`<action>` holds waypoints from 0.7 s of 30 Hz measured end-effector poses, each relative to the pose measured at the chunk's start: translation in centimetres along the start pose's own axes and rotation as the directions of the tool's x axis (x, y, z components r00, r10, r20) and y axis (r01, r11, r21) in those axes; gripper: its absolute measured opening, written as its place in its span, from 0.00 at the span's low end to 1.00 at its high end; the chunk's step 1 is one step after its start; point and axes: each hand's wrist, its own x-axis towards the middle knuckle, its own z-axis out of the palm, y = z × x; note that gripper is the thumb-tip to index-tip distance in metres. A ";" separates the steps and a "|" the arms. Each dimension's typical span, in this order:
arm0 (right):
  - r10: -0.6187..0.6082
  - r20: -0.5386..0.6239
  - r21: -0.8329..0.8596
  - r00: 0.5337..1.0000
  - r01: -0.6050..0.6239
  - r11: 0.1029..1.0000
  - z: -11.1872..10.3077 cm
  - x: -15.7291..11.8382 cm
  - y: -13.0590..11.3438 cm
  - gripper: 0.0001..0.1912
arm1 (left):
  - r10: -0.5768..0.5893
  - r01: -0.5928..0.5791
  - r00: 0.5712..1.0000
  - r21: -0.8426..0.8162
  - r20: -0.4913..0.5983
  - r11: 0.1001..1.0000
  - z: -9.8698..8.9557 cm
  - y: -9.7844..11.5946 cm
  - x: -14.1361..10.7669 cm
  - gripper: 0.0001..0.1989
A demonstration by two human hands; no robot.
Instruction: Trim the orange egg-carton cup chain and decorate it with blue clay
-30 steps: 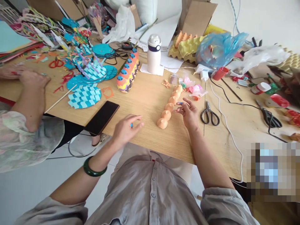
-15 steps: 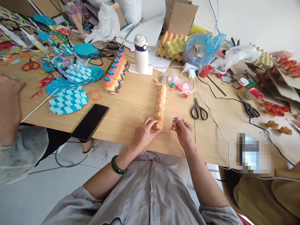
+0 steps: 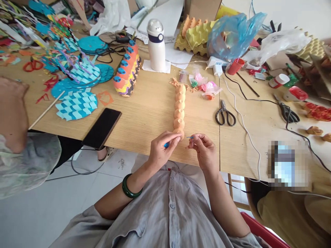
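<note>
An orange bumpy strip [image 3: 179,104], like a row of egg-carton cups, lies lengthwise on the wooden table. At its near end is my left hand [image 3: 163,148], fingers and thumb pinched together; a small blue piece [image 3: 166,145] shows between them. Whether these fingertips also grip the strip is unclear. Just right of the strip, my right hand [image 3: 205,148] pinches a thin blue sliver [image 3: 190,137] between thumb and forefinger. Orange scraps [image 3: 174,82] lie by the strip's far end.
Black-handled scissors [image 3: 226,113] lie right of the strip. A phone [image 3: 102,128], a painted egg-carton piece [image 3: 127,70] and a woven blue disc [image 3: 77,104] are on the left. Behind stands a white bottle [image 3: 156,46]. People's arms and clothing show at both sides.
The view has shifted. My left hand has closed into a pinch, and a blue piece now shows in it. My right hand still holds its blue sliver, now turned toward the left hand.
</note>
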 end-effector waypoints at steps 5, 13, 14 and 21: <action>-0.036 -0.016 -0.046 0.999 0.035 0.998 0.3 -0.6 0.4 0.10 | 0.004 -0.003 0.999 0.015 -0.039 1.000 0.1 -0.1 -0.3 0.09; -0.041 0.031 -0.052 0.999 0.043 0.998 1.3 -1.3 1.0 0.10 | -0.036 0.038 0.999 -0.086 0.020 0.996 0.9 0.0 -1.1 0.10; -0.043 0.037 -0.055 0.998 0.045 0.997 1.4 -1.4 1.0 0.10 | -0.047 0.050 0.998 -0.103 0.030 0.993 1.0 0.0 -1.2 0.10; -0.029 0.074 -0.040 0.997 0.032 0.999 1.8 -2.0 1.0 0.09 | -0.159 0.164 0.986 -0.129 0.045 0.978 0.8 -0.2 -1.1 0.07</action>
